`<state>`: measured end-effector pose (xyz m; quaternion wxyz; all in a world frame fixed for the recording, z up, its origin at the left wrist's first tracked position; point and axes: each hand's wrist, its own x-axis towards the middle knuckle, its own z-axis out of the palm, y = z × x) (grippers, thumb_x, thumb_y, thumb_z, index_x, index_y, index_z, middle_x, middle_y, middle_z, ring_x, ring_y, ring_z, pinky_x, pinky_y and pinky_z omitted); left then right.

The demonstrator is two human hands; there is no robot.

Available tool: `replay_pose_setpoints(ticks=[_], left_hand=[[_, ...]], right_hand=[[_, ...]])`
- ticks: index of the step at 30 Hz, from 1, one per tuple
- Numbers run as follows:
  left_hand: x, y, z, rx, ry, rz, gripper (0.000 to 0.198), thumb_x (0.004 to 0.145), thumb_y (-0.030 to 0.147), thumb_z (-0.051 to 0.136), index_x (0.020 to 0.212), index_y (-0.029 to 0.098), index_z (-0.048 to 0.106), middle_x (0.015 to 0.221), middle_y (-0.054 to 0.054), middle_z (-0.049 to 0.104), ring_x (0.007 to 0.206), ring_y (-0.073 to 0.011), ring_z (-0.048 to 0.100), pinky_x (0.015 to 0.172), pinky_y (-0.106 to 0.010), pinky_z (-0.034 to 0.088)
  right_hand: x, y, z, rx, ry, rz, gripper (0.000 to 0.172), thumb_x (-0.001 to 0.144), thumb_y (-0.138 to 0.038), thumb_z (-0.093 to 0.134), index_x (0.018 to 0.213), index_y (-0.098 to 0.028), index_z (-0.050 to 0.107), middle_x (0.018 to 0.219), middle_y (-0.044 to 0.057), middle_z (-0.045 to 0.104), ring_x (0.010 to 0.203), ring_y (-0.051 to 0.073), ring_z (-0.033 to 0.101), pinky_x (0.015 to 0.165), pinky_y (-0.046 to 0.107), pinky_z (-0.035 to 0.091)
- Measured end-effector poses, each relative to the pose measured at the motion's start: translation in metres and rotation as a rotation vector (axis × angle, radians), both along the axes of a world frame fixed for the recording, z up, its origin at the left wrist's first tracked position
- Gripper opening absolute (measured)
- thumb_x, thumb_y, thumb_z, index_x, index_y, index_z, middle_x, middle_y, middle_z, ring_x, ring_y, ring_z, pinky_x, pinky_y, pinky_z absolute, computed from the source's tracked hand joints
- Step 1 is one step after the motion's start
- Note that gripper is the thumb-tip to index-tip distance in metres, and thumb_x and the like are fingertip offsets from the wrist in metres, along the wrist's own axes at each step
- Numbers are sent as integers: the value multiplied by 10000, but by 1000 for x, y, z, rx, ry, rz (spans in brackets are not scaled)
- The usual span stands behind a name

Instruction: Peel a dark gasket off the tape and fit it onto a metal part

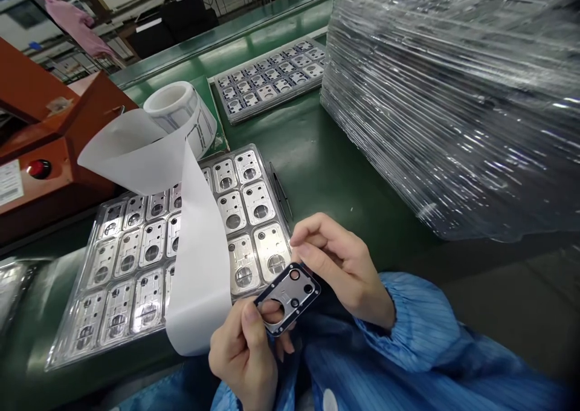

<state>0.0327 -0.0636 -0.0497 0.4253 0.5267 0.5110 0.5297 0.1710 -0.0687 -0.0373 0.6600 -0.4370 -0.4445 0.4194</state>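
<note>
My left hand [249, 347] grips a small metal plate [290, 293] with a dark border, one large round hole and smaller holes, tilted in front of my body. Just above the plate's upper corner is my right hand [347, 266], thumb and forefinger pinched together; whatever is between them is too small to make out. Beneath and beyond the hands lies a clear plastic tray [97, 217] with rows of bare silver plates in its pockets. A white backing strip [199, 260] hangs across this tray from a roll of labels [179, 112].
Tweezers [281, 190] lie beside the tray's right edge. Farther back is another tray [272, 75] of dark-bordered plates. A tall stack of clear plastic trays [444, 109] rises on the right. An orange machine [58, 133] with a red button stands left. A person in pink [75, 21] is in the background.
</note>
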Motion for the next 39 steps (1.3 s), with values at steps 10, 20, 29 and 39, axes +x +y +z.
replay_pose_setpoints(ticks=[10,20,29,39], left_hand=[[-1,1,-1,0,-15,-30,305,853,344,561,626,155,636,400,37,581,206,-92,429,207,-175,303],[-2,0,-2,8,-40,-29,302,859,319,553,616,156,629,373,38,552,210,-89,418,219,-170,291],[5,1,3,-16,-48,62,347,875,337,524,584,156,571,287,56,450,183,-73,334,217,-157,225],[3,-1,-3,0,-113,100,321,895,370,505,667,163,593,343,67,482,202,-81,371,219,-171,273]], right_hand=[[0,2,3,42,-64,12,144,803,-99,510,927,-166,478,634,-42,488,567,99,464,555,226,402],[3,3,1,39,-44,26,104,797,-77,482,852,-151,530,653,-27,516,570,82,475,524,198,378],[3,0,4,44,-88,81,120,723,-54,518,809,-137,532,624,-27,512,557,90,473,534,216,383],[6,3,2,11,-126,192,139,680,-58,527,783,-152,518,629,-35,508,553,80,442,532,217,350]])
